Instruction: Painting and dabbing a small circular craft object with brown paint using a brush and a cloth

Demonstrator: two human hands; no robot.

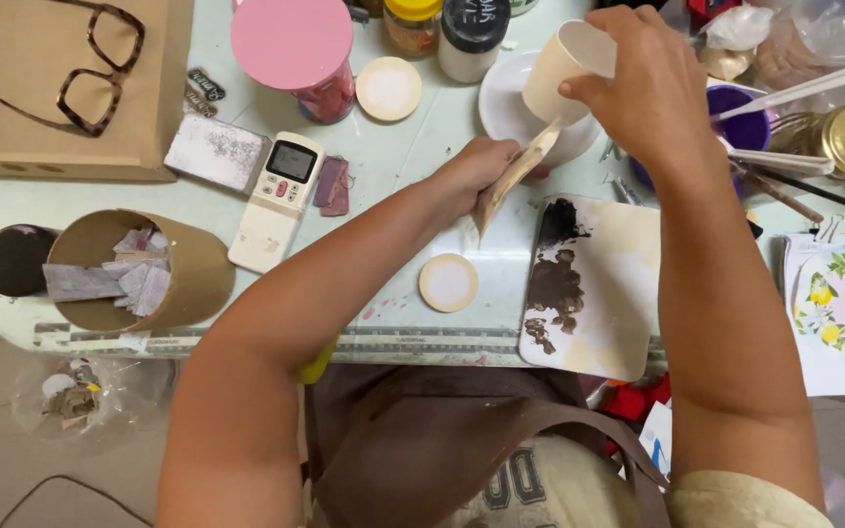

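- one view only, from a camera worn on the head; it looks steeply down at the worktop (413, 147)
- it sits close; forearms fill the lower frame; floor shows at left

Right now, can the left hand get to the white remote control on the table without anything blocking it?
Probably yes. The left hand grips a flat wooden stick, but the remote control lies in the open beside the left forearm, with only bare table between.
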